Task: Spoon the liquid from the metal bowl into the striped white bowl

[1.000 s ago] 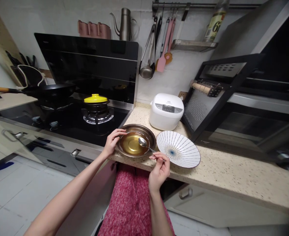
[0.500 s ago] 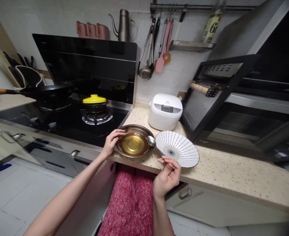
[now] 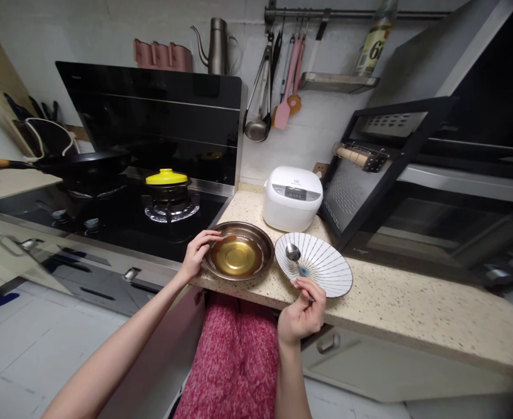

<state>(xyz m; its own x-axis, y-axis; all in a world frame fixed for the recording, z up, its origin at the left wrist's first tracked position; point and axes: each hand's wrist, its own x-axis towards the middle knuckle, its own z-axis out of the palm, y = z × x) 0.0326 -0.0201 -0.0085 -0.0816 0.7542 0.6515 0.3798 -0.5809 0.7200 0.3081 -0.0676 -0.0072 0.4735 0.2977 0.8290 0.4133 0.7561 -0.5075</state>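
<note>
My left hand holds the left rim of a round metal bowl, its fingertips reaching over the edge. Amber-coloured liquid covers the bowl's bottom. In my right hand the handle of a metal spoon is pinched between closed fingers. The spoon's bowl hangs above the left part of a white plate with dark radiating lines. I cannot tell whether the spoon carries anything. Plate and metal bowl stand side by side on the speckled counter.
A white rice cooker stands behind the plate. Left of it, a small pot with a yellow lid sits on the gas hob, beside a black wok. An oven fills the right side. Utensils, including a ladle, hang on the wall.
My right hand has carried the spoon rightward, from the metal bowl's right edge to over the plate. My left hand stays on the bowl's rim.
</note>
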